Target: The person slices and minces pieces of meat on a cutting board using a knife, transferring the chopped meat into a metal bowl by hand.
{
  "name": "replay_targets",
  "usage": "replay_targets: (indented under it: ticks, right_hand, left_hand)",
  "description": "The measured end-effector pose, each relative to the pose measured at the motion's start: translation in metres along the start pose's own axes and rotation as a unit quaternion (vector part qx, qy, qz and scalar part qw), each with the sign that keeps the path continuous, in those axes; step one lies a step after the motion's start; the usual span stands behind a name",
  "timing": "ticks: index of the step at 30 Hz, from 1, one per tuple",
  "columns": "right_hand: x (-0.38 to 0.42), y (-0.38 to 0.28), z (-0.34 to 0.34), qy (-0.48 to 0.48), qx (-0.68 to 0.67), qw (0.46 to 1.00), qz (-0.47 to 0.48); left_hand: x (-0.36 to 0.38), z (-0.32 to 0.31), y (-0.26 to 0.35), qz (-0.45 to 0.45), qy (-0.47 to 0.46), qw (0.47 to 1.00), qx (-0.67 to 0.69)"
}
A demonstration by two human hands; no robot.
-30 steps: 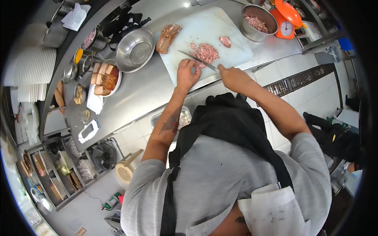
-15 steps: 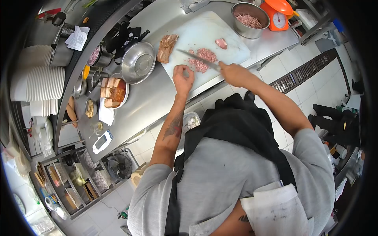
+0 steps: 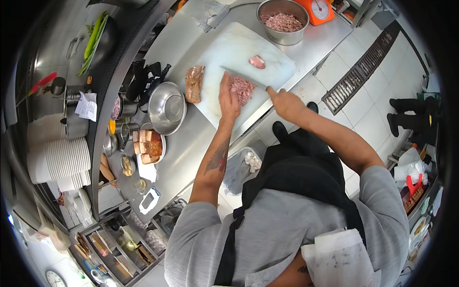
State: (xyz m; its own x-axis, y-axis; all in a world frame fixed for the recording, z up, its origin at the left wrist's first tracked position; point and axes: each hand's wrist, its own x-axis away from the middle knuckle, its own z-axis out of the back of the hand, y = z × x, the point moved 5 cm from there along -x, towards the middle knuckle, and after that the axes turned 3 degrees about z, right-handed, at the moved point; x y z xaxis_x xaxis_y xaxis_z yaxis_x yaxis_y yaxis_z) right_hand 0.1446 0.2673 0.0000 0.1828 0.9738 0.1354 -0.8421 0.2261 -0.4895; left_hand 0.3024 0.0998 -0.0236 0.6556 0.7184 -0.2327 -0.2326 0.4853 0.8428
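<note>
My right hand (image 3: 287,103) is wrapped round the handle of a long knife (image 3: 246,77), whose blade lies across the white cutting board (image 3: 224,43) over a heap of chopped pink meat (image 3: 243,91). On the left side of that heap, my left hand (image 3: 229,98) is held out with its fingers straight and flat, nothing gripped. A browned slab of meat (image 3: 194,83) rests at the board's left edge. One small pink piece of meat (image 3: 257,61) lies above the heap.
Beyond the board are a steel pot (image 3: 284,37) of chopped meat and an orange scale (image 3: 319,10). To the left stand a steel bowl (image 3: 167,107), a dish of pork blocks (image 3: 151,145) and stacked plates (image 3: 62,158). Another person's dark-clothed legs (image 3: 411,115) show at right.
My left hand has opened from a curled shape into a flat one beside the chopped meat. The meat is gathered into a tighter heap. The camera view has shifted.
</note>
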Motion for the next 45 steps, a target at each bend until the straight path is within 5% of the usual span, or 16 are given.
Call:
replay_targets:
  ticks: [2, 7, 9, 11, 14, 17, 21, 26, 33, 38, 40, 42, 43, 45]
  right_hand:
    - [0.013, -0.013, -0.009, -0.016, -0.031, 0.999, 0.039]
    - [0.022, -0.003, 0.042, -0.024, -0.08, 0.996, 0.035]
    - [0.022, 0.018, 0.056, -0.156, -0.288, 0.936, -0.127]
    - [0.022, 0.041, 0.027, -0.169, -0.282, 0.935, -0.131]
    - [0.028, 0.046, -0.015, -0.143, -0.443, 0.863, -0.197]
    - [0.018, 0.014, -0.023, -0.134, -0.442, 0.863, -0.203]
    - [0.014, -0.027, -0.081, -0.059, -0.403, 0.908, -0.1]
    - [0.013, -0.062, -0.106, -0.048, -0.451, 0.885, -0.106]
    - [-0.005, -0.051, 0.004, 0.045, -0.454, 0.889, -0.029]
    - [-0.006, 0.003, 0.092, 0.181, -0.418, 0.888, -0.067]
    - [0.01, 0.04, 0.093, 0.163, -0.422, 0.88, -0.148]
    - [0.044, 0.075, 0.1, 0.168, -0.43, 0.867, -0.189]
    - [0.059, 0.091, 0.101, 0.162, -0.44, 0.854, -0.228]
    - [0.08, 0.11, 0.117, 0.172, -0.456, 0.84, -0.238]
  left_hand:
    - [0.01, 0.023, 0.004, -0.042, 0.093, 0.994, -0.026]
    - [0.021, 0.048, -0.018, -0.001, 0.108, 0.988, -0.107]
    - [0.017, 0.038, -0.02, -0.026, 0.036, 0.981, -0.189]
    - [0.013, 0.025, -0.009, -0.028, 0.024, 0.978, -0.203]
    - [0.01, 0.005, 0.016, -0.03, 0.022, 0.973, -0.226]
    - [0.011, -0.019, 0.019, -0.012, 0.042, 0.97, -0.239]
    - [0.005, -0.037, 0.037, 0.027, 0.11, 0.964, -0.24]
    - [0.01, -0.023, 0.017, 0.107, 0.22, 0.959, -0.14]
    - [-0.072, -0.023, 0.108, 0.033, 0.281, 0.956, -0.081]
    - [-0.195, -0.075, 0.186, -0.136, 0.256, 0.956, 0.046]
    - [-0.247, -0.107, 0.162, -0.111, 0.232, 0.966, 0.016]
    - [-0.287, -0.158, 0.115, 0.041, 0.069, 0.988, -0.133]
    - [-0.3, -0.167, 0.102, 0.032, 0.067, 0.988, -0.133]
    - [-0.324, -0.19, 0.08, -0.004, -0.094, 0.974, -0.207]
